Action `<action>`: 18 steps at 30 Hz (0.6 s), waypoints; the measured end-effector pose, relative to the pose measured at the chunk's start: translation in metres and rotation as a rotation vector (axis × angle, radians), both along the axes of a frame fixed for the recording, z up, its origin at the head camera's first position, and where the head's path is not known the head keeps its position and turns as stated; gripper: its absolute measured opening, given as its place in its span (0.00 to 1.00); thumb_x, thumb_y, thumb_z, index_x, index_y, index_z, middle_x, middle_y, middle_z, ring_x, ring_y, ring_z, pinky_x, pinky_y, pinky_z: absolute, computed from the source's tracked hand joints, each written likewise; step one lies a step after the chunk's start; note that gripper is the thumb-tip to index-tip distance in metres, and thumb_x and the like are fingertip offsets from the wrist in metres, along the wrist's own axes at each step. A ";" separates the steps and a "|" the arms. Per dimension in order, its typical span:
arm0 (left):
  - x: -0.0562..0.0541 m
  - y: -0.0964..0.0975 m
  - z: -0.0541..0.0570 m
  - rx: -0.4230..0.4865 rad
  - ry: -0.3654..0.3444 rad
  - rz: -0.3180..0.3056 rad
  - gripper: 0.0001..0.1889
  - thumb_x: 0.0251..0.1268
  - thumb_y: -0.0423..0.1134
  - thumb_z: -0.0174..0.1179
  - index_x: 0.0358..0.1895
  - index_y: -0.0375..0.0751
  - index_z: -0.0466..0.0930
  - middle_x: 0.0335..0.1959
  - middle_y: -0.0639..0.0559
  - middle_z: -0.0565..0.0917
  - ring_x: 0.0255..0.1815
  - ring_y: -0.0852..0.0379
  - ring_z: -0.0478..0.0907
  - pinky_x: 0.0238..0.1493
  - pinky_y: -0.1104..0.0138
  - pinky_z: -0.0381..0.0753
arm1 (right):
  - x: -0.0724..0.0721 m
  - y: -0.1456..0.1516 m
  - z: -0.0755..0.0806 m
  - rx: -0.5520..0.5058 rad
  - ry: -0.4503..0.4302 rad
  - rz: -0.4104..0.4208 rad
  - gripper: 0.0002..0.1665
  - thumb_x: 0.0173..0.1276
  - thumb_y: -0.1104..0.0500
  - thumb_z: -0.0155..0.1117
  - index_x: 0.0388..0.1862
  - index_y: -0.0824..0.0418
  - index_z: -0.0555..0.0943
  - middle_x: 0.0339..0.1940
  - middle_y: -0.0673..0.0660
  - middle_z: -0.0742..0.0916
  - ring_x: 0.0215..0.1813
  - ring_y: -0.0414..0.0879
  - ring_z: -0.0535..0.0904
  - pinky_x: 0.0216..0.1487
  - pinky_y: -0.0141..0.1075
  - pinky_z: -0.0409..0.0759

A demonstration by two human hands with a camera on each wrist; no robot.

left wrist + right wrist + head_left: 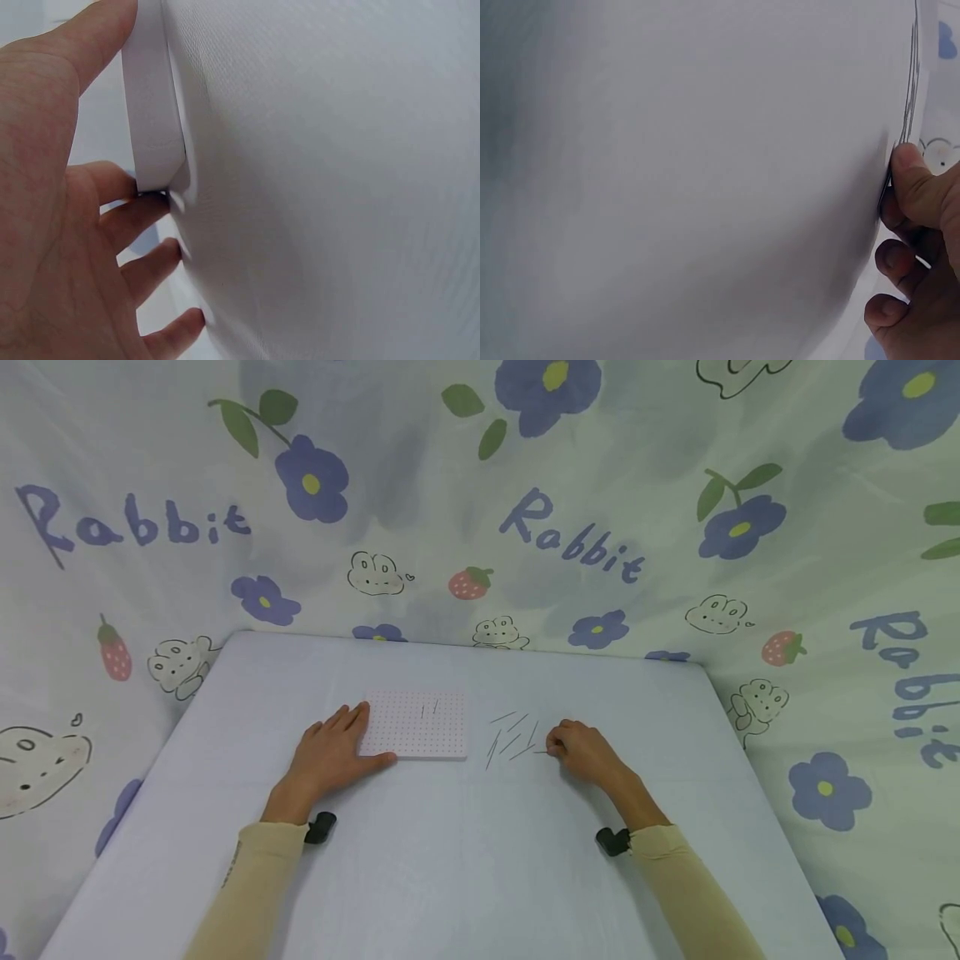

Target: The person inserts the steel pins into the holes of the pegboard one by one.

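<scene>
A white pegboard (416, 735) with rows of small holes lies flat on the table, left of centre. Two thin dark needles (422, 712) stand in its upper right part. My left hand (330, 760) rests at the board's left end, thumb along the near edge and fingers spread; in the left wrist view the board's side (154, 105) runs between thumb and forefinger. Several loose needles (510, 743) are scattered right of the board. At their right edge, my right hand (577, 747) pinches one thin needle between thumb and forefinger, low at the tabletop; its other fingers are curled.
A white cloth covers the table (465, 860). Behind and at both sides hangs a patterned curtain (420, 510) with flowers and rabbits. A small black wrist camera (613, 842) sits on the right wrist, another (321, 828) on the left.
</scene>
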State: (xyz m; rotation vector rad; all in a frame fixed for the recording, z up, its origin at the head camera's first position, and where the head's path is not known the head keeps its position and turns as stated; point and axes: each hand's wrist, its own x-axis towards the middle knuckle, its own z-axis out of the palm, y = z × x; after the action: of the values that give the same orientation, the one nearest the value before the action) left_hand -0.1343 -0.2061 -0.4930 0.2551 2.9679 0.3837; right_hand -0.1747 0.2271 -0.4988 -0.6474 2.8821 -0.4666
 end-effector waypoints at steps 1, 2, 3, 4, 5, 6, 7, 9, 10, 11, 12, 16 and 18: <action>0.000 0.000 0.000 0.001 0.001 0.000 0.59 0.60 0.75 0.56 0.80 0.33 0.49 0.79 0.35 0.57 0.80 0.33 0.50 0.72 0.33 0.51 | 0.000 0.000 0.000 0.005 0.006 0.007 0.06 0.70 0.59 0.68 0.32 0.53 0.81 0.30 0.45 0.79 0.34 0.42 0.72 0.38 0.38 0.76; 0.000 0.000 0.000 0.001 0.001 0.001 0.59 0.60 0.75 0.56 0.80 0.32 0.49 0.79 0.35 0.57 0.79 0.33 0.50 0.72 0.33 0.51 | 0.001 0.000 0.000 0.009 0.011 0.010 0.06 0.71 0.60 0.67 0.32 0.53 0.81 0.30 0.46 0.79 0.34 0.42 0.72 0.38 0.38 0.76; 0.000 0.000 0.000 0.002 0.000 0.001 0.59 0.60 0.75 0.56 0.80 0.32 0.49 0.79 0.35 0.57 0.80 0.33 0.50 0.72 0.33 0.51 | 0.001 -0.001 0.000 0.011 0.017 0.014 0.06 0.71 0.61 0.66 0.33 0.54 0.81 0.30 0.46 0.79 0.34 0.42 0.72 0.39 0.39 0.76; 0.000 0.000 0.001 0.003 -0.001 0.001 0.59 0.60 0.75 0.56 0.80 0.32 0.49 0.79 0.34 0.57 0.79 0.33 0.50 0.72 0.33 0.51 | 0.002 -0.001 0.001 0.008 0.021 0.015 0.06 0.72 0.62 0.65 0.34 0.54 0.81 0.31 0.46 0.80 0.35 0.43 0.73 0.39 0.39 0.77; 0.000 0.000 0.001 0.004 -0.002 0.000 0.59 0.60 0.75 0.56 0.80 0.32 0.49 0.79 0.34 0.57 0.79 0.33 0.50 0.72 0.33 0.51 | 0.002 -0.001 0.001 0.002 0.023 0.016 0.05 0.73 0.63 0.64 0.35 0.55 0.82 0.32 0.47 0.81 0.36 0.43 0.74 0.40 0.39 0.77; 0.000 0.000 0.001 0.005 -0.002 0.000 0.58 0.60 0.74 0.57 0.80 0.32 0.49 0.79 0.34 0.57 0.80 0.33 0.50 0.72 0.33 0.50 | 0.002 -0.002 0.002 -0.009 0.022 0.013 0.05 0.74 0.63 0.63 0.36 0.56 0.82 0.34 0.47 0.81 0.38 0.43 0.75 0.42 0.40 0.78; 0.001 0.000 0.002 0.008 -0.003 0.001 0.58 0.60 0.74 0.57 0.80 0.32 0.49 0.79 0.34 0.57 0.80 0.33 0.50 0.72 0.33 0.50 | 0.002 -0.003 0.003 -0.021 0.023 0.009 0.05 0.74 0.64 0.61 0.37 0.56 0.82 0.35 0.48 0.82 0.40 0.44 0.76 0.44 0.40 0.79; 0.001 0.000 0.003 0.011 -0.002 0.000 0.58 0.60 0.74 0.57 0.80 0.32 0.49 0.79 0.34 0.57 0.80 0.32 0.50 0.72 0.33 0.50 | 0.002 -0.004 0.006 -0.054 0.016 -0.002 0.04 0.76 0.63 0.60 0.39 0.57 0.81 0.38 0.49 0.83 0.43 0.44 0.77 0.47 0.41 0.79; 0.001 0.000 0.003 0.012 -0.001 -0.001 0.58 0.60 0.74 0.57 0.80 0.32 0.49 0.79 0.34 0.57 0.80 0.32 0.50 0.72 0.33 0.50 | 0.002 -0.005 0.007 -0.071 0.011 -0.005 0.04 0.76 0.62 0.59 0.39 0.57 0.80 0.39 0.49 0.83 0.43 0.45 0.77 0.48 0.41 0.79; 0.001 0.000 0.004 0.013 0.000 -0.001 0.58 0.60 0.74 0.57 0.80 0.32 0.49 0.79 0.34 0.57 0.80 0.32 0.50 0.72 0.33 0.50 | 0.002 -0.007 0.009 -0.089 0.003 -0.007 0.04 0.77 0.61 0.59 0.39 0.57 0.80 0.39 0.49 0.83 0.44 0.45 0.77 0.48 0.41 0.79; 0.001 0.000 0.004 0.014 -0.001 -0.001 0.58 0.60 0.74 0.57 0.80 0.32 0.49 0.79 0.34 0.57 0.80 0.32 0.50 0.72 0.32 0.50 | 0.001 -0.008 0.010 -0.105 -0.006 -0.008 0.04 0.77 0.60 0.59 0.39 0.57 0.79 0.38 0.49 0.83 0.43 0.45 0.77 0.48 0.40 0.78; 0.002 0.000 0.002 0.017 -0.004 -0.003 0.59 0.60 0.75 0.56 0.80 0.32 0.49 0.79 0.34 0.56 0.79 0.32 0.50 0.72 0.32 0.50 | -0.001 -0.013 0.016 -0.160 -0.045 -0.005 0.06 0.78 0.59 0.57 0.39 0.58 0.78 0.35 0.50 0.81 0.39 0.45 0.74 0.45 0.39 0.76; 0.002 -0.001 0.002 0.020 -0.001 -0.004 0.59 0.60 0.75 0.56 0.80 0.32 0.49 0.79 0.34 0.57 0.79 0.32 0.50 0.72 0.32 0.50 | -0.001 -0.017 0.018 -0.178 -0.059 -0.006 0.06 0.79 0.59 0.56 0.40 0.59 0.78 0.34 0.50 0.81 0.39 0.44 0.74 0.43 0.38 0.76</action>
State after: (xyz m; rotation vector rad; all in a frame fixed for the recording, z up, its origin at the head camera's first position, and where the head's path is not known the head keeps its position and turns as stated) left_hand -0.1325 -0.2068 -0.4913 0.2627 2.9631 0.4129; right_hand -0.1759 0.2105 -0.4805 -0.6391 2.8093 -0.7374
